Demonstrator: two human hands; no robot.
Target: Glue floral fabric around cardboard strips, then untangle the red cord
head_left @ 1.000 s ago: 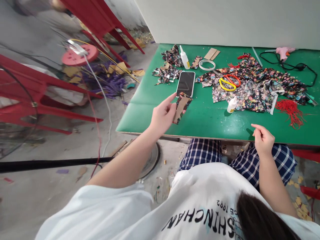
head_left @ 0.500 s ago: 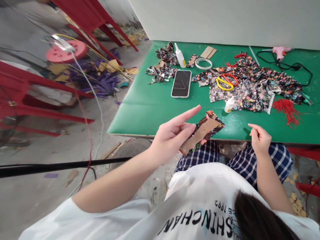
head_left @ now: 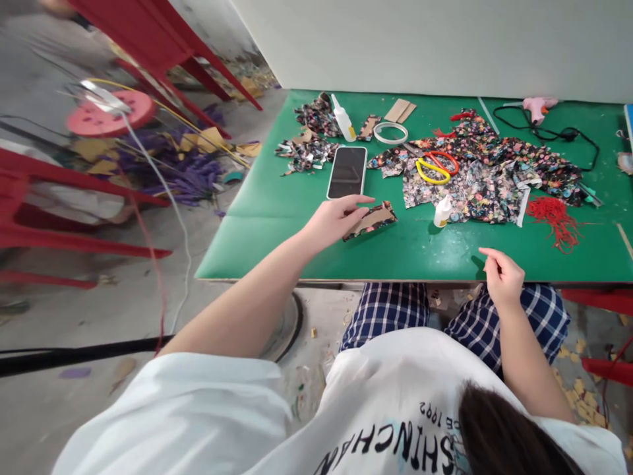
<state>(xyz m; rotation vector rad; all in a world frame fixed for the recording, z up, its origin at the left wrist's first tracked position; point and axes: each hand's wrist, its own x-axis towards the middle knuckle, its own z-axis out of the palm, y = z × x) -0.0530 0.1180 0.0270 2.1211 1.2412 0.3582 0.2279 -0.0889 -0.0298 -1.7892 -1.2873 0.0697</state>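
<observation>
My left hand (head_left: 330, 224) grips one end of a cardboard strip (head_left: 374, 220) edged with dark floral fabric, holding it low over the green table. Its bare brown side faces up. Just behind that hand lies a phone (head_left: 347, 173). My right hand (head_left: 505, 282) hovers at the table's front edge, index finger pointing left and the other fingers curled; nothing shows in it. Between the hands stands a small white glue bottle (head_left: 442, 212). Scissors (head_left: 437, 167) with yellow and red handles rest on a heap of floral fabric (head_left: 457, 188).
Red threads (head_left: 552, 221) lie on the right of the green table (head_left: 277, 244). Farther back are a pink glue gun (head_left: 539, 109) with its cord, a tape roll (head_left: 390, 134), a taller bottle (head_left: 343, 119) and fabric-covered scraps (head_left: 309, 148). Red chairs (head_left: 74, 191) stand at the left.
My left hand has moved forward and down over the table with the fabric-edged strip, which now lies flatter. My right hand keeps its pose. The view has shifted slightly.
</observation>
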